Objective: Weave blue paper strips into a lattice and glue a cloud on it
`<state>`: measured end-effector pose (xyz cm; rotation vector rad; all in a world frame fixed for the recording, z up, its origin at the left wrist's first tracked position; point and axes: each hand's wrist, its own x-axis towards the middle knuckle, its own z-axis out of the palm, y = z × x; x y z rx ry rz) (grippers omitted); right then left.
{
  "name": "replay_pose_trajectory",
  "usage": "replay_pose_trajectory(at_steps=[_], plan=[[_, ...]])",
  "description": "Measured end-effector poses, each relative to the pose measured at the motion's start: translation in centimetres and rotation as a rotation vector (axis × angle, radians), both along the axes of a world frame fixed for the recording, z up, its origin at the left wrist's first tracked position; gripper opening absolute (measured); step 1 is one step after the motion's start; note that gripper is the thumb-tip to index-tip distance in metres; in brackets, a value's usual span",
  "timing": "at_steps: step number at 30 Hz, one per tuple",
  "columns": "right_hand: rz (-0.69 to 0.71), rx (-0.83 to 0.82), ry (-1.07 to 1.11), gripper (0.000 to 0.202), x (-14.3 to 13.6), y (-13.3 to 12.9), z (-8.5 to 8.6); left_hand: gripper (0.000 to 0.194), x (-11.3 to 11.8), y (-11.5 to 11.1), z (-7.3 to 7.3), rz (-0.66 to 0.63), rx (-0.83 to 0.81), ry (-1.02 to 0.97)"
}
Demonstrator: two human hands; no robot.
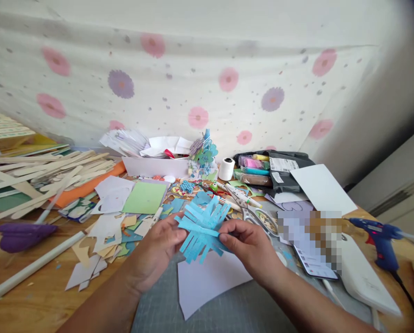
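Both hands hold a piece of blue fringed paper [201, 229], its cut strips fanning out above and below a flat middle band. My left hand [163, 245] pinches the left end of it between thumb and fingers. At the right end, my right hand [246, 245] grips the band between thumb and forefinger. Under the fringed paper lies a pale lilac paper piece [210, 286] on the grey cutting mat [165, 305]. A pair of scissors [250, 212] rests just beyond my right hand.
Paper scraps [106, 231] and craft sticks [54, 171] spread on the left, near a white rod [36, 268]. A blue glue gun [380, 243], a phone [316, 263] and a white power bank [364, 277] lie right. A thread spool [226, 169] stands behind.
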<state>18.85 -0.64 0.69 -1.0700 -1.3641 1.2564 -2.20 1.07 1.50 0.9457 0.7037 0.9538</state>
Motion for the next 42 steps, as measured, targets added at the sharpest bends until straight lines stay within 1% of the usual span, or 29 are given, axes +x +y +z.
replay_pose_trajectory(at_steps=[2, 6, 8, 11, 13, 15, 17, 19, 22, 28, 30, 35, 39, 42], plan=[[0.019, 0.037, -0.042, 0.02, -0.3, 0.0, -0.3, 0.026, 0.3, -0.3, -0.1, 0.014, -0.041, 0.052], [0.095, 0.099, -0.132, 0.02, -0.3, -0.4, -0.5, 0.024, 0.8, -0.6, -0.3, 0.085, -0.072, 0.138], [0.06, 0.178, -0.189, 0.019, 0.3, -0.4, 0.0, 0.024, 1.0, -0.7, -0.4, 0.1, -0.088, 0.154], [-0.124, 0.314, -0.241, 0.014, 2.0, -0.1, 1.1, 0.027, 1.1, -0.8, -0.6, 0.092, -0.15, 0.185], [-0.175, 0.392, -0.315, 0.011, 3.2, 0.2, 1.7, 0.03, 1.1, -0.9, -0.7, 0.099, -0.188, 0.245], [-0.172, 0.464, -0.403, 0.008, 4.1, 0.4, 2.0, 0.032, 1.1, -1.0, -0.8, 0.115, -0.205, 0.308], [-0.136, 0.524, -0.479, 0.009, 4.5, 0.5, 2.1, 0.032, 1.1, -1.1, -0.9, 0.105, -0.21, 0.333], [-0.105, 0.564, -0.532, 0.012, 4.5, 0.5, 2.0, 0.03, 1.1, -1.1, -0.9, 0.075, -0.207, 0.314], [-0.096, 0.596, -0.57, 0.013, 4.3, 0.7, 1.7, 0.025, 1.0, -1.1, -1.0, 0.041, -0.2, 0.272], [-0.086, 0.606, -0.548, 0.012, 4.1, 0.7, 1.6, 0.023, 0.8, -0.9, -1.0, 0.029, -0.174, 0.303], [-0.066, 0.564, -0.52, 0.012, 4.0, 0.6, 1.8, 0.025, 0.8, -0.9, -0.9, 0.032, -0.158, 0.343], [0.007, 0.397, -0.47, 0.012, 4.0, 0.3, 2.0, 0.028, 0.3, -0.7, -1.1, 0.062, -0.117, 0.436], [0.021, 0.38, -0.413, 0.011, 3.9, 0.4, 1.8, 0.027, 0.1, -0.7, -1.3, 0.04, -0.116, 0.417], [0.023, 0.341, -0.394, 0.011, 3.9, 0.3, 1.8, 0.026, 0.2, -0.6, -1.2, 0.009, -0.025, 0.483]])
